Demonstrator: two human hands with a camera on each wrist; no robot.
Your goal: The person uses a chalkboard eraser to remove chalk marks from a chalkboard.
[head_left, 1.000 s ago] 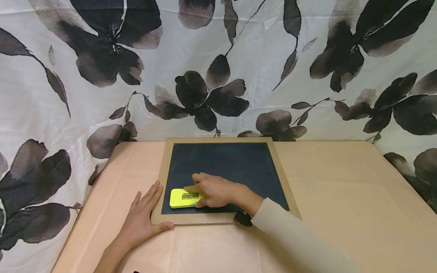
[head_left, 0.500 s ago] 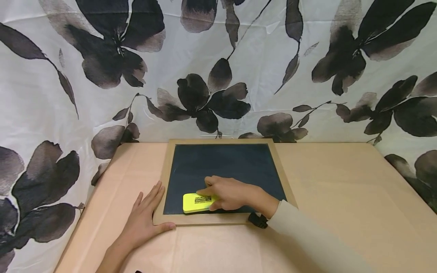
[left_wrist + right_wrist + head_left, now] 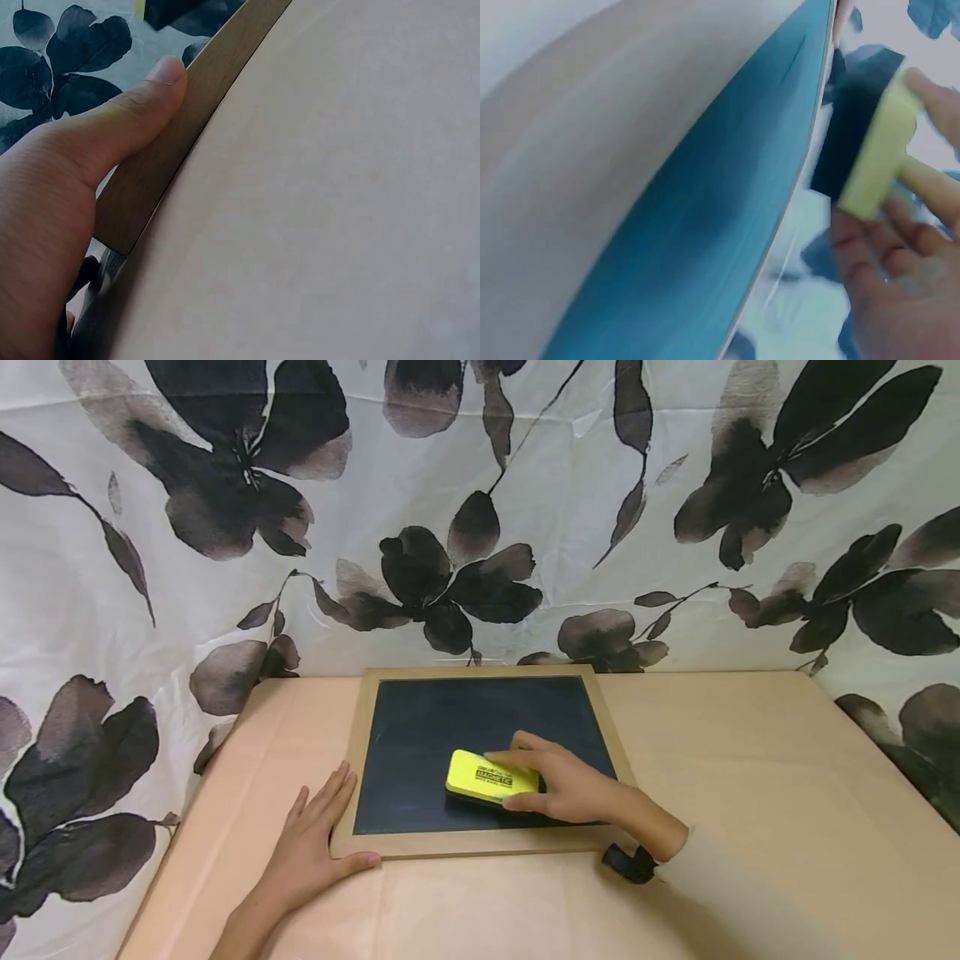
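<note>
A chalkboard in a light wooden frame lies on the table. My right hand grips a yellow whiteboard eraser with black lettering, thumb on the near side and fingers on the far side. In the right wrist view the dark felt of the eraser faces the board and stands apart from it. My left hand lies at the board's near left corner, fingers straight along the left edge. Its thumb reaches along the near edge; in the left wrist view that thumb rests against the wooden frame.
The table has a pale peach covering. Behind it hangs a white cloth with dark flowers, also coming down on both sides. A black device sits at my right wrist, just off the board's near edge.
My right hand has moved the eraser from the board's near left area rightward, and it has now risen off the surface, tilted. My left hand stays at the corner.
</note>
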